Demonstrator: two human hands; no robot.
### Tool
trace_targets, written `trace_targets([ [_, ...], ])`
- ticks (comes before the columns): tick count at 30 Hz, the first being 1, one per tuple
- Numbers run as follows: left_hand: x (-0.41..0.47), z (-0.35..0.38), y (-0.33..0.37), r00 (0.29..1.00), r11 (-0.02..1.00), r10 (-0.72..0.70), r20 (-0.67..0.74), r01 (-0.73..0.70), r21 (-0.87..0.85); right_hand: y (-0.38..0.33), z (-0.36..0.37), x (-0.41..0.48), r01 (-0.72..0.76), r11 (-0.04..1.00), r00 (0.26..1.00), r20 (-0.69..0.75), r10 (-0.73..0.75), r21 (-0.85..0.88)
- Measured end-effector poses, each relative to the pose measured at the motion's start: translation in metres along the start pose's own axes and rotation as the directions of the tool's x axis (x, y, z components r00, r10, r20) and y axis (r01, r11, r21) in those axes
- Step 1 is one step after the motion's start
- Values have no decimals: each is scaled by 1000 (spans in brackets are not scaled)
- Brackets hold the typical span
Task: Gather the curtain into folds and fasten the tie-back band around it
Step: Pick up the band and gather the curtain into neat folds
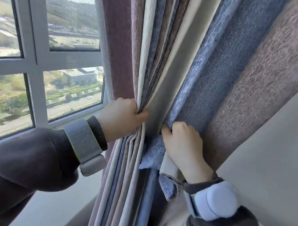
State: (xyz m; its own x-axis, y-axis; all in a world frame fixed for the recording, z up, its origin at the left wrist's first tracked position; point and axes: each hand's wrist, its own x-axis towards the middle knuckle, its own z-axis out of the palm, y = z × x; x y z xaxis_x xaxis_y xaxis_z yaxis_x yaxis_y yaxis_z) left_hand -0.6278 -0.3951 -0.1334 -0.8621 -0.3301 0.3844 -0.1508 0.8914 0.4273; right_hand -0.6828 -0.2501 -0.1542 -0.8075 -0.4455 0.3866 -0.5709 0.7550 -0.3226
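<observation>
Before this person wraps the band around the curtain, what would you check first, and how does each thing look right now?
1. Left hand pinches the gathered folds: ok.
2. Right hand grips the blue panel: ok.
3. All the curtain is in one bundle: not ok; a pale strip lies open between the hands, and the mauve panel hangs loose.
4. Tie-back band within reach: ok if the blue piece under the right hand is the band.
5. Band's fastener findable: cannot tell; none shows.
6. A hand free to wrap: not ok; both hold cloth.
</observation>
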Motion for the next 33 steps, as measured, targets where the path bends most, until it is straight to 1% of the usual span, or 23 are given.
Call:
trace_targets([
  [5, -2, -3, 5, 1000, 1000, 12, 28, -12, -26, -29, 8, -1, 128, 991, 992, -19, -128, 30],
  [8, -2, -4, 4, 998, 998, 31, 52, -28, -55, -33, 8, 0, 188, 982, 982, -8, -188, -11],
  [12, -6, -4, 2, 994, 993, 90, 65, -84, -85, -29, 7, 0, 222, 973, 975, -8, -223, -54],
  [14, -7, -4, 3, 992, 991, 91, 84, -83, -102, -27, 8, 1, 229, 971, 973, -12, -230, -72],
  [17, -6, -3, 3, 995, 993, 47, 89, -36, -115, -26, 11, 3, 238, 969, 971, -10, -239, -66],
  [20, -6, -1, 3, 999, 995, 13, 49, -8, -102, -23, 13, 4, 223, 974, 975, -6, -224, -27],
  [25, -2, 3, 3, 1000, 998, -3, -15, 2, -63, -22, 17, 5, 233, 972, 972, -1, -233, 4],
  [27, 0, 3, 1, 1000, 999, 7, -16, -8, -50, -22, 18, 4, 241, 970, 970, 2, -242, 22],
  [30, 1, 3, 1, 999, 999, 42, -21, -42, -28, -21, 21, 1, 215, 974, 976, 27, -217, 67],
  [33, 2, 2, 3, 998, 996, 57, -35, -55, 66, -18, 22, 1, 199, 974, 977, 62, -206, 108],
])
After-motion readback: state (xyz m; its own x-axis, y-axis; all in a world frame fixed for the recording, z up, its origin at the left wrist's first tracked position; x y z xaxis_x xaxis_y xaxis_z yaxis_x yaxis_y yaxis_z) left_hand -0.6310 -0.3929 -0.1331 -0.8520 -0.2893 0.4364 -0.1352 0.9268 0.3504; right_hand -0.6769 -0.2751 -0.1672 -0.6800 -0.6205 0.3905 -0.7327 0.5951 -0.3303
